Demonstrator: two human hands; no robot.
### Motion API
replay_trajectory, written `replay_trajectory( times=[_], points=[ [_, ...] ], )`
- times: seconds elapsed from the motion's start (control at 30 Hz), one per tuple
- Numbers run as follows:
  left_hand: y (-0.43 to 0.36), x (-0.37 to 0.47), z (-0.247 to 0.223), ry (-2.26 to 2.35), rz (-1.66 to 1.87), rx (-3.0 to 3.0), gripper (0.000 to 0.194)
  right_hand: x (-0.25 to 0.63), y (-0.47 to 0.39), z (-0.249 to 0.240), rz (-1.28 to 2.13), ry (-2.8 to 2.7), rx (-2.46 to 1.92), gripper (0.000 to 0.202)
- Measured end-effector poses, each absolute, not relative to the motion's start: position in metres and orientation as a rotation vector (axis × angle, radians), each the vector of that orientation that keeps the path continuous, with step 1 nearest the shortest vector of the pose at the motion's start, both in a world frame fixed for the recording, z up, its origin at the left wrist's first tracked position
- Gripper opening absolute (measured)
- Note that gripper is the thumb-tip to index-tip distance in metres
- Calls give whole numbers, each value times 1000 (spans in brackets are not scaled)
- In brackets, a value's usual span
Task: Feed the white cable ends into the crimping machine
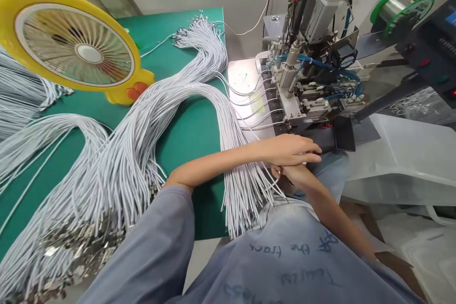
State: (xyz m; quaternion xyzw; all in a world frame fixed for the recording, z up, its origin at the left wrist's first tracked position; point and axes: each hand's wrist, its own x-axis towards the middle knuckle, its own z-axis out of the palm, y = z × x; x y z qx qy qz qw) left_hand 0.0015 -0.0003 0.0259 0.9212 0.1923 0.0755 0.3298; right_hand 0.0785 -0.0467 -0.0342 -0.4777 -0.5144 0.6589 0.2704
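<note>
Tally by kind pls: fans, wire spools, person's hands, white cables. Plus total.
Fan: 1
Wire spool: 1
Hands: 2 (left hand, right hand partly hidden under it)
White cables: too many overlap to count
Total, cables left out: 4

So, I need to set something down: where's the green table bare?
One bare patch of green table lies under the arch of white cables, beyond the left forearm; another at the back, between the yellow fan and the far cable ends, crossed by one cable. Crowded: the near left, heaped with cables.
</note>
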Motion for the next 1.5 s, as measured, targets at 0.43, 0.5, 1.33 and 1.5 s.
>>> replay_trajectory(
  times=[0.43,0.5,1.33,1.5],
  points=[
    [17,0,-6,370,341,2153,41,127,-66,-27,2260,-957,-1139,37],
    [17,0,-7,383,355,2121,40,129,-64,-27,2290,-994,-1142,37],
    [19,-5,-18,501,624,1970,29,176,-60,-16,1223,-1108,-1373,13],
    [20,-6,-17,561,750,1994,27,158,-51,-11,1242,-998,-1158,20]
  ],
)
